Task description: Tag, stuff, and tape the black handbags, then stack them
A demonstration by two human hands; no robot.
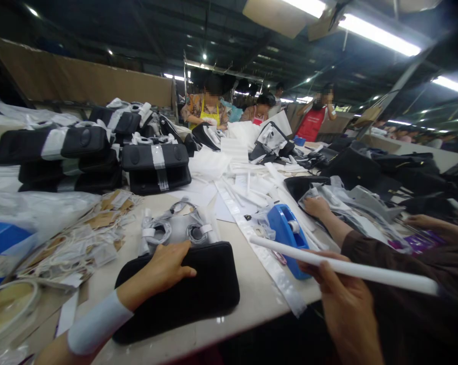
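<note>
My left hand (168, 266) grips the upper edge of a black handbag (211, 286) lying on the table in front of me. Its thumb rests on the black face, while the other fingers go over the edge and are partly hidden. Handles with rings in clear wrapping (196, 232) stick out behind the bag. In my right hand (346, 304), pinched between thumb and fingers, is a long white foam rod (381, 271), held in the air right of the bag. A blue tape dispenser (284, 228) stands just beyond the rod.
Stacked black bags banded with clear wrap (156, 165) stand at the back left. String tags (95, 233) lie left, near a tape roll (8, 309). A co-worker's hand (317, 207) works on a wrapped bag at right. White rods and paper sheets (247, 190) cover the middle.
</note>
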